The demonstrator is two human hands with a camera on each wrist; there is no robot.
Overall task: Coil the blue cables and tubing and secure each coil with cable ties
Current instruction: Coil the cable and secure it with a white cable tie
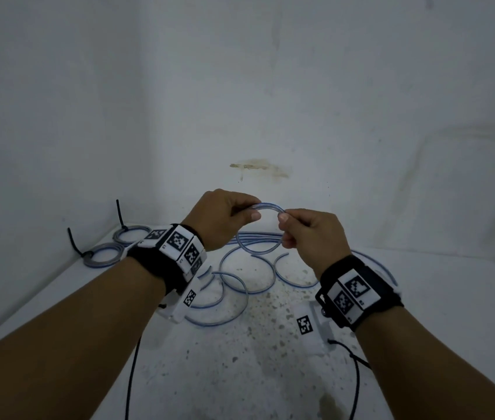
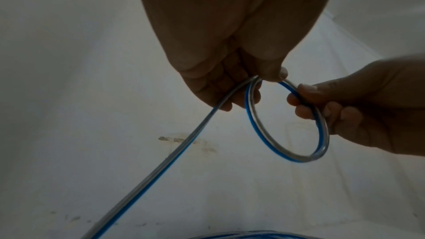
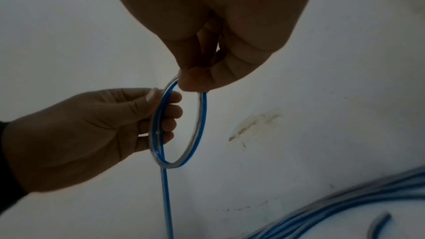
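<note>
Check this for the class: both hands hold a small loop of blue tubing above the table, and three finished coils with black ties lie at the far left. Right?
Not quite: the head view shows two finished coils with black ties, not three. The left hand and right hand do hold a small loop of blue tubing above the table.

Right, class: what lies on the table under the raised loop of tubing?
Under the loop, loose tubing curls on the speckled table. Left hand and right hand cover some.

No text can be read; the wrist bands (image 1: 179,247) bear only black-and-white square marker patterns.
</note>
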